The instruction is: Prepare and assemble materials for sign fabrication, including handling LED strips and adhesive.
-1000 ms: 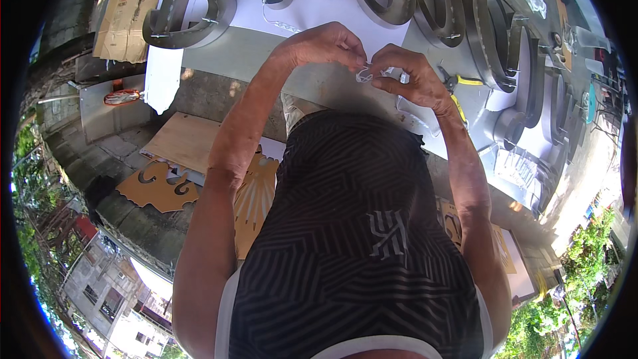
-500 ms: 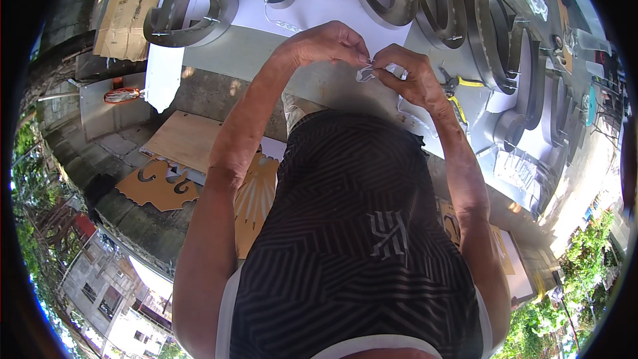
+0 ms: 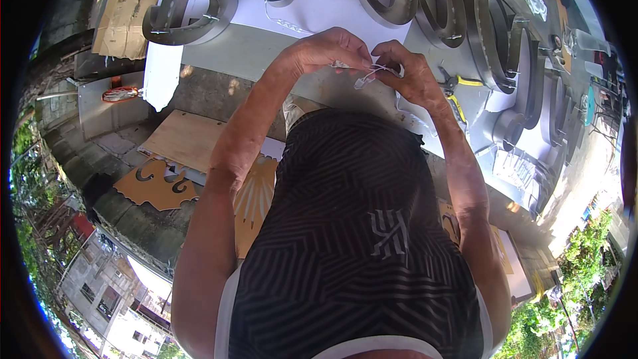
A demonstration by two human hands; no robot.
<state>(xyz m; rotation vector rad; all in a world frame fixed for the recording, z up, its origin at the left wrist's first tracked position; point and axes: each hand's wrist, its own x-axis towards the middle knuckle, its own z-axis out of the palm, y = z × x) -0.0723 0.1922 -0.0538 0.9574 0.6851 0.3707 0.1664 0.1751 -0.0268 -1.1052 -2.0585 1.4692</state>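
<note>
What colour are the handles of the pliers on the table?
Yellow; the pliers lie just right of the right hand, seen in the head view.

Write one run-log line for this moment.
left hand: pinching thin white wire | right hand: pinching same wire | nearby: metal letters, yellow-handled pliers on table

Single view, head-worn fisheye, left of a side-by-side pair. Looks steeply down over the chest, close to the body; forearms enter from the lower edge and meet at the hands (image 3: 372, 66) near upper centre. Faces forward onto the surface (image 3: 259, 46) across the top. Straight edges bow toward the dark circular rim. Ground and trees far below at left and right margins.
</note>
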